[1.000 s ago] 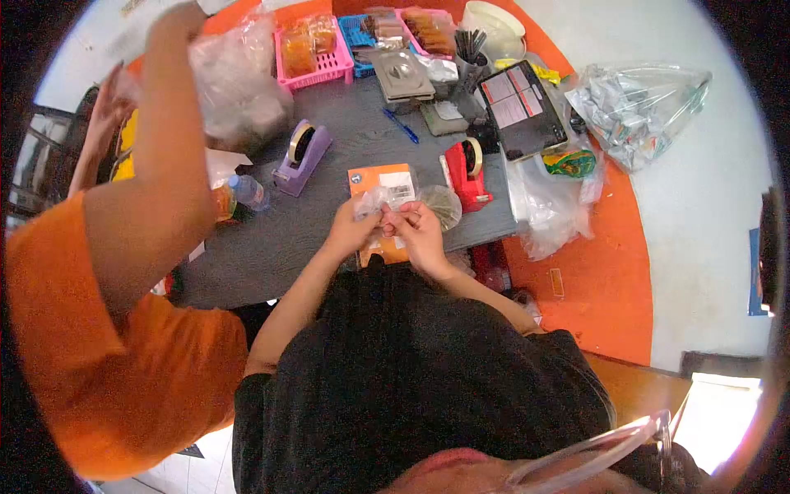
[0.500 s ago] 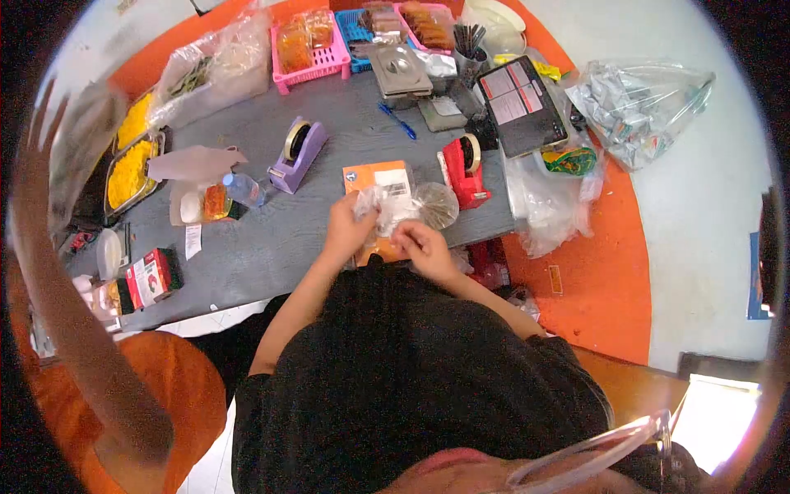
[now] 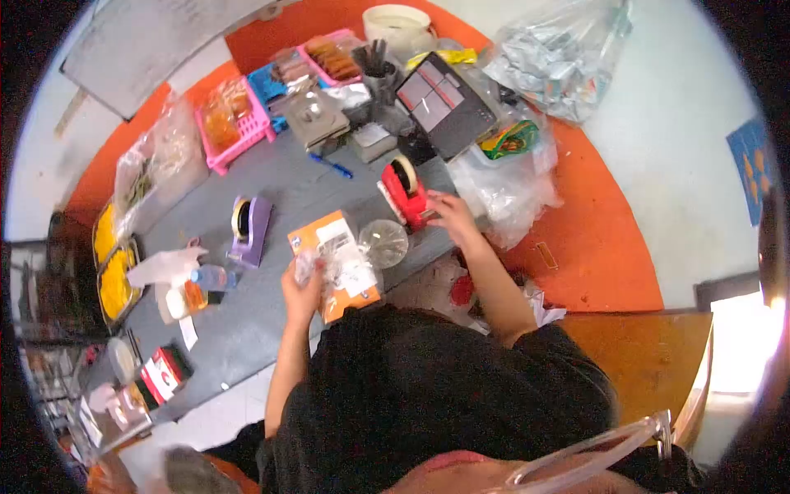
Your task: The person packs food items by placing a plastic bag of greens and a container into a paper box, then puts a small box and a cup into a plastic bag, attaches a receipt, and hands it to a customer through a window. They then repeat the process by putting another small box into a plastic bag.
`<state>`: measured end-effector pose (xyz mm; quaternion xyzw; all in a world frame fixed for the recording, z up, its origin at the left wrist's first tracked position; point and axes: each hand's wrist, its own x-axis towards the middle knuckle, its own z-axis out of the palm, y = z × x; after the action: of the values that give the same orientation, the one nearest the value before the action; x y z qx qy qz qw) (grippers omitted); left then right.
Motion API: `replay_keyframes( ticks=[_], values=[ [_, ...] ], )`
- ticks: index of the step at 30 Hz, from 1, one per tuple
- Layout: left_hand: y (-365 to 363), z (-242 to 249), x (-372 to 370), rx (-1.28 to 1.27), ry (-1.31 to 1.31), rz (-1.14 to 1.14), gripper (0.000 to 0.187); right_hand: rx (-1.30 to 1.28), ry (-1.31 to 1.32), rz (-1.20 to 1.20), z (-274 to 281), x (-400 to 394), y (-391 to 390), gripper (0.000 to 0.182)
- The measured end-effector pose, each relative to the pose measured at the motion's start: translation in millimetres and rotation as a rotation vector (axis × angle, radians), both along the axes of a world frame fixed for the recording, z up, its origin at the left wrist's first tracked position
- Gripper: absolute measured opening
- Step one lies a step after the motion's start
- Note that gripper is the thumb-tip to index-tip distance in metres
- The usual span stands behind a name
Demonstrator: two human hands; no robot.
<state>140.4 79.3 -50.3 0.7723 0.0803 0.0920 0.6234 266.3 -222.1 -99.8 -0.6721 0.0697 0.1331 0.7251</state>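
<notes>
My left hand [image 3: 303, 284] is closed on a crumpled clear plastic bag [image 3: 306, 265], at the left edge of an orange-and-white box or packet [image 3: 355, 276] lying on the table. At the front end of a red tape dispenser [image 3: 403, 196], my right hand [image 3: 451, 216] has its fingers bent against the cutter side. Whatever is between those fingertips is too small to make out. A roll of tape [image 3: 404, 174] sits in the dispenser. Between the two hands lies a round clear plastic lid or bowl [image 3: 383, 244].
A purple tape dispenser [image 3: 251, 235] and a small bottle [image 3: 212, 277] stand to the left. Behind are a blue pen [image 3: 332, 166], a metal container [image 3: 315, 120], a pink basket [image 3: 262, 123] and a dark tablet-like device [image 3: 448, 105]. Plastic bags [image 3: 510, 193] hang over the right edge.
My right hand has left the plastic and moved right to the red dispenser. My left hand still holds the plastic. The view has turned, and the co-worker's raised arm has left it.
</notes>
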Motion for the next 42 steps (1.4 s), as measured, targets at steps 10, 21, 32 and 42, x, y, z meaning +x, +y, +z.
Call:
replay_keyframes(
  ticks=[10, 21, 32, 42],
  values=[
    [-0.3, -8.1, 1.1, -0.034, -0.038, 0.046, 0.012, -0.39, -0.235, -0.317, -5.9, 6.7, 9.2, 0.02],
    [-6.3, 1.7, 0.8, -0.02, -0.111, 0.046, 0.011, -0.055, -0.46, -0.095, -20.0, -29.2, 1.7, 0.05],
    [1.2, 7.3, 7.4, -0.047, -0.118, -0.037, 0.023, -0.569, -0.29, -0.534, 2.6, -82.1, -19.6, 0.073],
    [-9.5, 41.3, 13.1, 0.341, -1.059, -0.168, 0.039, -0.562, -0.4, -1.076, 104.9, -230.6, -101.8, 0.067]
  ],
)
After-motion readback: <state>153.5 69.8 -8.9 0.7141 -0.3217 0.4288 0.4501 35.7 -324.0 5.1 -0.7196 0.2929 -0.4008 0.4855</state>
